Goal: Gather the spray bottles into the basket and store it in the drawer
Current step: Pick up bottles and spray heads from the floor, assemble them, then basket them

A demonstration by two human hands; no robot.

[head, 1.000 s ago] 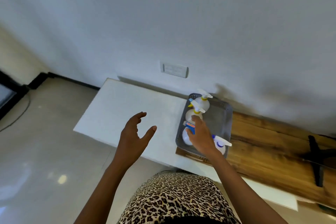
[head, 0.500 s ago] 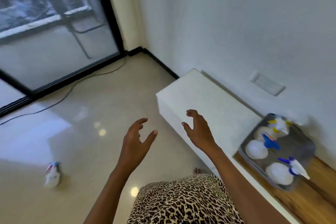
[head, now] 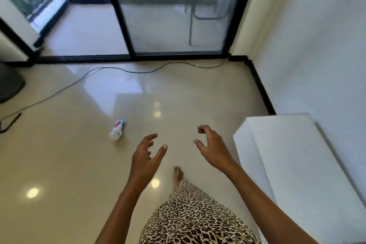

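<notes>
A white spray bottle with a blue and pink trigger head lies on its side on the glossy beige floor, left of centre. My left hand hovers above the floor to the bottle's right, fingers spread and empty. My right hand is raised beside it, fingers curled apart, holding nothing. Both hands are clear of the bottle. The basket and the other bottles are out of view.
The white cabinet top runs along the right wall. A black cable trails across the floor before the sliding glass door. A dark object sits at the left edge. My bare foot shows below my hands.
My view has swung left from the cabinet and basket to the floor. My right hand left the bottles in the basket and is now raised and empty. The floor bottle is now nearer the centre.
</notes>
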